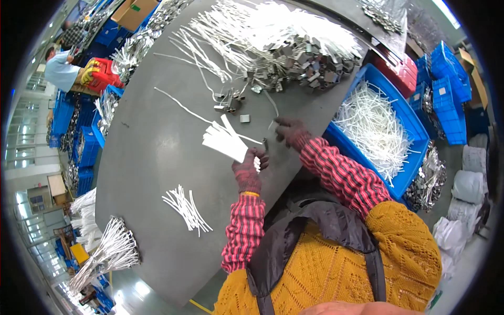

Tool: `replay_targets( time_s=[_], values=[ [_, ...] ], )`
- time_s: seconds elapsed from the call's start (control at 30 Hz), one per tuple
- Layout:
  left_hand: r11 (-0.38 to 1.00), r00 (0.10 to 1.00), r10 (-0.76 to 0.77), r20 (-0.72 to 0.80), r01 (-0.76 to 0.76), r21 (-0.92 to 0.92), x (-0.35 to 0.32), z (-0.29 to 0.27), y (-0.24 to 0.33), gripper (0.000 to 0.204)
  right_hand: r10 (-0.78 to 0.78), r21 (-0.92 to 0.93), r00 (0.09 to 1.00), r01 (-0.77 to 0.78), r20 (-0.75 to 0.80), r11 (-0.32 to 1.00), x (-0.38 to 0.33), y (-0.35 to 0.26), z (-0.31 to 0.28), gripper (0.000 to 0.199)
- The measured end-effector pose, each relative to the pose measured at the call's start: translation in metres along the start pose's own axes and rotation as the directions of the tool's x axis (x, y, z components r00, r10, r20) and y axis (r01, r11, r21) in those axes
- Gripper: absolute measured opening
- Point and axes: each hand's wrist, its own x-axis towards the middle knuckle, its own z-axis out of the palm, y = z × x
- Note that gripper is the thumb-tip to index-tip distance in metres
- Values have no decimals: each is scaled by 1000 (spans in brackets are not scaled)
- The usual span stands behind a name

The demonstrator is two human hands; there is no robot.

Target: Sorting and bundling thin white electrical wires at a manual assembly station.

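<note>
My left hand [248, 170], in a dark red knit glove, grips a fanned bundle of flat white strips [226, 139] above the grey table [152, 152]. My right hand [290, 131], gloved the same way, reaches over the table with fingers curled beside a small metal clip [265, 143] that lies between the two hands. Whether the fingers touch the clip I cannot tell. A lone long white strip [184, 107] lies on the table just beyond the bundle.
A large heap of white strips and metal clips [283, 44] covers the far table. A small pile of strips [186, 209] lies near left. A blue crate of white strips [375, 128] stands right. Another person [60, 68] works far left among blue crates.
</note>
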Motion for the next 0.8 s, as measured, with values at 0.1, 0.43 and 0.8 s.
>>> replay_targets(
  time_s=[0.1,0.43,0.8],
  values=[
    [974,972,-168,163,138,180,8,41,-19,11,58,-16,997,-57,59,998,-65,8,-16,40],
    [935,845,-331,420,353,27,-34,113,-101,19,-338,92,927,327,164,940,-146,49,-114,32],
    [914,960,-129,248,212,-346,-32,117,-102,24,67,-506,860,-359,-506,785,-324,245,-370,31]
  ],
)
